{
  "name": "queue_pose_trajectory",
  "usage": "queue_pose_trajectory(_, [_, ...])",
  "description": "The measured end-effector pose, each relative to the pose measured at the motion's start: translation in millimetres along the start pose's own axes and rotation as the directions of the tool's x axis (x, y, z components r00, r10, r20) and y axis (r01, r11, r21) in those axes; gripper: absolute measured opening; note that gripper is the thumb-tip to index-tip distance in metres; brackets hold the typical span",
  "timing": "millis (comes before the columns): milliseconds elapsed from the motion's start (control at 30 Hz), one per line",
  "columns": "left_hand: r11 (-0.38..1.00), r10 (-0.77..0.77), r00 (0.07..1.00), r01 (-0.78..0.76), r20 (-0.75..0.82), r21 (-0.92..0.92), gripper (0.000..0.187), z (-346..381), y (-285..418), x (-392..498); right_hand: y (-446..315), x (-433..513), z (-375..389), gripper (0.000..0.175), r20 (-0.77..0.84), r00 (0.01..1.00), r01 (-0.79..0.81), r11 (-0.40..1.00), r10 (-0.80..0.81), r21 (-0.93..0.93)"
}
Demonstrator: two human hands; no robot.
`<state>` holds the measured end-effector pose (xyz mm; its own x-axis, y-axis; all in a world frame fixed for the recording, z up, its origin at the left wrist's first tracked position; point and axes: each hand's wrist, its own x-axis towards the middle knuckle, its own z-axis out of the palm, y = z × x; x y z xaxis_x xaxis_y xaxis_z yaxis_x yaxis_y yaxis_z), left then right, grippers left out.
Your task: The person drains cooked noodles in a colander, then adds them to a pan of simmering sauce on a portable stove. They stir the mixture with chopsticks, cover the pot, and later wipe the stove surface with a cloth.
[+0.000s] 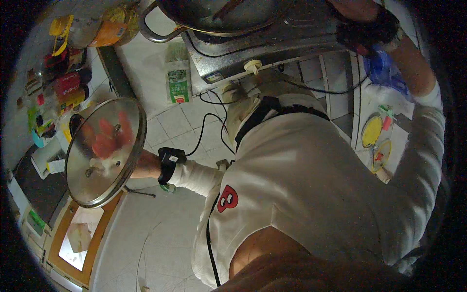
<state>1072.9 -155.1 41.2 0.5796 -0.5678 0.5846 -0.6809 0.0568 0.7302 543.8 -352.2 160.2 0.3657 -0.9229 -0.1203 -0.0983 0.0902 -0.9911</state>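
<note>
My left hand (109,135) is seen through the tilted glass lid (105,175) that it holds, left of my body. The lid has a metal rim, and a black strap with a small box circles that wrist. At the top right, my right hand (359,9) is blurred and cut by the picture's edge, with a dark band at its wrist; its fingers are hidden. Nearby, a wide metal pan (215,18) with a loop handle sits above the metal stove (219,54). A long dark utensil (228,9) lies in the pan.
A green and clear packet (178,82) lies on the white surface left of the stove. Bottles and packages, including a large orange-labelled container (107,33), stand at the far left. A blue plastic bag (386,71) is at right. Black cables (204,127) hang before my body.
</note>
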Motion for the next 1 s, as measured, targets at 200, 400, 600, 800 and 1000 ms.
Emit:
queue_pose_trajectory(200, [1.0,-0.012,1.0,0.012,-0.013,0.003,0.041,-7.5,0.4,2.1,11.1,-45.9,0.0,0.039,-0.189,0.953,-0.209,0.966,0.236,0.15])
queue_pose_trajectory(400, [1.0,-0.015,1.0,0.015,-0.011,-0.002,0.04,-10.7,0.7,3.9,65.7,-63.2,-7.4,0.041,-0.102,0.982,-0.056,0.765,0.158,0.642])
queue_pose_trajectory(600, [1.0,-0.013,1.0,0.013,-0.027,-0.011,0.04,-16.7,3.9,3.2,90.2,-54.6,-2.9,0.036,-0.176,0.958,-0.06,0.761,0.225,0.646])
queue_pose_trajectory(800, [0.998,-0.032,0.998,0.029,-0.048,-0.052,0.039,-15.8,6.9,-0.6,90.8,-52.6,3.3,0.035,0.023,0.998,-0.052,0.641,0.053,0.766])
queue_pose_trajectory(1000, [0.993,-0.068,0.995,0.061,-0.072,-0.102,0.039,-17.1,11.3,-6.6,69.3,-47.3,4.5,0.042,-0.052,0.999,0.034,0.64,0.009,0.767])
